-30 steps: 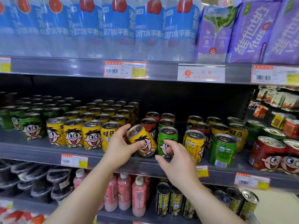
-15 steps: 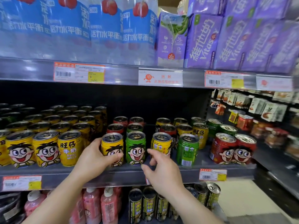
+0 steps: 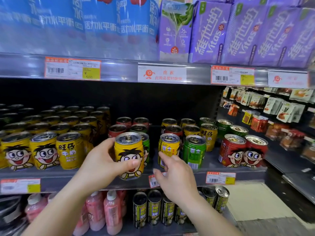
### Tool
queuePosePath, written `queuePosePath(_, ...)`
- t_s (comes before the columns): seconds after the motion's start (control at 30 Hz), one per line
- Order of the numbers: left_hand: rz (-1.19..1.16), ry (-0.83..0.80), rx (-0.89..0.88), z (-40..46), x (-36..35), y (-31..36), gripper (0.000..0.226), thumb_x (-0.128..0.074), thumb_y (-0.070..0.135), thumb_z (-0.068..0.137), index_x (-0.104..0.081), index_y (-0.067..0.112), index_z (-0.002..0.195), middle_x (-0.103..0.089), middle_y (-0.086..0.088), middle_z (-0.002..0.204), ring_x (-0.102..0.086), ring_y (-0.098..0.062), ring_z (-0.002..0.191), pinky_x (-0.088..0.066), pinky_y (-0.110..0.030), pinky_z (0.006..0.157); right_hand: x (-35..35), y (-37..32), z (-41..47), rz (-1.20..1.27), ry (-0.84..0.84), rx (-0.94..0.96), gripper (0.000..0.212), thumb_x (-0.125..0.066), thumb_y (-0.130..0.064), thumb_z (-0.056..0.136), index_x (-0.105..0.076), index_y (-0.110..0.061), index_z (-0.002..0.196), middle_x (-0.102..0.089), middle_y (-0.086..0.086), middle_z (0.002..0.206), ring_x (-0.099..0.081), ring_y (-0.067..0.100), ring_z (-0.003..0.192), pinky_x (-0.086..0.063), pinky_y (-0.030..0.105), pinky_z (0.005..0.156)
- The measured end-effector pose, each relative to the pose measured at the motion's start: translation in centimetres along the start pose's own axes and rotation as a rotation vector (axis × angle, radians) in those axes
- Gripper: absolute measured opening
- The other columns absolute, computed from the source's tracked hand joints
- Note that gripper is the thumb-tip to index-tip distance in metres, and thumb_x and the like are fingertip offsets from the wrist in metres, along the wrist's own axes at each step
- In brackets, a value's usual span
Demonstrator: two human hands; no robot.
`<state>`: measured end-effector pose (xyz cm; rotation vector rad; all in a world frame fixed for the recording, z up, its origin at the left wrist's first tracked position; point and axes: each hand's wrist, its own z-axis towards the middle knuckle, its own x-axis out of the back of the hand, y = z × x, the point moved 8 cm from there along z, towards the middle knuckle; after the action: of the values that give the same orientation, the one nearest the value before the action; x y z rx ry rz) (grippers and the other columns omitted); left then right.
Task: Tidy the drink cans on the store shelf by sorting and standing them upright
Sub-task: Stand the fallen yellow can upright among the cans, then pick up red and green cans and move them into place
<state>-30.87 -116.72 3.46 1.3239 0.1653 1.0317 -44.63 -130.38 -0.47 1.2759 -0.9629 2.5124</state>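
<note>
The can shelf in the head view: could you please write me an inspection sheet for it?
Surface: grey middle shelf, price tags on its front edge.
Job's things: yellow can upright, held in front of the shelf edge; yellow block lined up at left; mixed cluster of yellow, green and red cans, all upright; two red cans at right.
Clutter: nothing seen.
Hands: left hand grips the yellow can; right hand empty, fingers relaxed, by the shelf edge.
Cables: nothing seen.
Surroundings: blue bottles and purple cartons above; pink bottles and dark cans below.
</note>
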Motion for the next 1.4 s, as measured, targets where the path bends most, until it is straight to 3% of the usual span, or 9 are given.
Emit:
queuePosePath(0.17,-0.049,-0.032,-0.016,-0.2,-3.7,0.6,0.059,-0.087,0.034,0.057,-0.06,0.032,0.11,-0.074,0.014,0.091,-0.069,0.0,0.081,-0.055,-0.024,0.071,1.6,2.1,-0.7,0.016,0.047,-0.028,0.048,-0.054,-0.042,0.089,-0.05,-0.032,0.135,-0.045,-0.013,0.089,-0.056,0.011,0.089,-0.045,0.029,0.078)
queuePosePath(0.27,-0.063,-0.023,-0.002,0.0,-5.2,0.6,0.058,-0.087,0.033,0.057,-0.06,0.032,0.109,-0.074,0.015,0.09,-0.068,0.001,0.08,-0.055,-0.022,0.07,3.6,4.2,-1.3,0.158,0.19,-0.116,0.025,-0.062,-0.039,0.085,-0.062,-0.035,0.11,-0.048,-0.014,0.078,-0.051,0.006,0.073,-0.044,0.026,0.065)
queuePosePath(0.33,-0.062,-0.022,0.006,0.1,-6.1,0.6,0.06,-0.088,0.035,0.057,-0.06,0.032,0.109,-0.073,0.016,0.091,-0.068,0.002,0.081,-0.053,-0.023,0.072,5.6,6.1,-1.9,0.216,0.383,-0.196,0.025,-0.068,-0.041,0.08,-0.054,-0.033,0.099,-0.05,-0.015,0.086,-0.053,0.009,0.082,-0.045,0.03,0.071)
queuePosePath(0.4,-0.069,-0.025,0.006,0.2,-6.9,0.7,0.063,-0.088,0.035,0.056,-0.059,0.033,0.111,-0.073,0.016,0.093,-0.068,0.001,0.082,-0.054,-0.028,0.076,6.7,8.0,-1.9,0.165,0.455,-0.292,0.046,-0.071,-0.047,0.075,-0.051,-0.026,0.11,-0.054,-0.009,0.101,-0.054,0.016,0.099,-0.046,0.036,0.084)
queuePosePath(0.53,-0.049,-0.02,0.026,0.2,-8.3,1.2,0.067,-0.088,0.038,0.054,-0.058,0.034,0.113,-0.073,0.014,0.093,-0.067,0.003,0.082,-0.054,-0.028,0.077,5.8,9.8,0.1,0.007,0.242,-0.414,0.082,-0.067,-0.069,0.064,-0.044,-0.023,0.128,-0.059,-0.001,0.12,-0.053,0.024,0.113,-0.04,0.042,0.092)
queuePosePath(0.8,-0.028,0.0,0.007,0.0,-10.8,3.4,0.055,-0.086,0.037,0.057,-0.057,0.038,0.105,-0.072,0.02,0.086,-0.065,0.009,0.078,-0.049,-0.016,0.067,8.4,10.7,-0.2,0.289,0.313,-0.342,0.05,-0.077,-0.054,0.061,-0.046,-0.038,0.097,-0.057,-0.018,0.088,-0.059,0.014,0.093,-0.048,0.035,0.084)
queuePosePath(1.17,-0.08,0.097,-0.077,1.5,-18.9,7.3,0.057,-0.079,0.032,0.07,-0.044,0.042,0.114,-0.061,0.025,0.099,-0.056,0.016,0.089,-0.042,-0.002,0.069,13.8,15.2,-3.4,0.254,0.286,-0.329,0.07,-0.077,-0.054,0.058,-0.05,-0.037,0.12,-0.064,-0.016,0.11,-0.058,0.01,0.104,-0.051,0.038,0.092)
queuePosePath(1.3,0.03,0.178,-0.016,3.2,-20.9,6.6,0.09,-0.076,0.037,0.072,-0.022,0.026,0.143,-0.055,0.003,0.131,-0.054,-0.015,0.118,-0.047,-0.038,0.096,15.2,17.0,-4.2,0.271,0.292,-0.337,0.056,-0.08,-0.051,0.056,-0.048,-0.047,0.103,-0.064,-0.019,0.1,-0.061,0.006,0.096,-0.053,0.034,0.086)
queuePosePath(1.4,0.123,0.213,-0.005,3.1,-22.0,6.3,0.096,-0.074,0.036,0.075,-0.009,0.031,0.146,-0.049,-0.007,0.139,-0.049,-0.026,0.123,-0.044,-0.044,0.1,15.6,18.3,-4.7,0.299,0.279,-0.347,0.062,-0.08,-0.052,0.055,-0.053,-0.042,0.11,-0.066,-0.018,0.101,-0.062,0.004,0.096,-0.054,0.034,0.086)
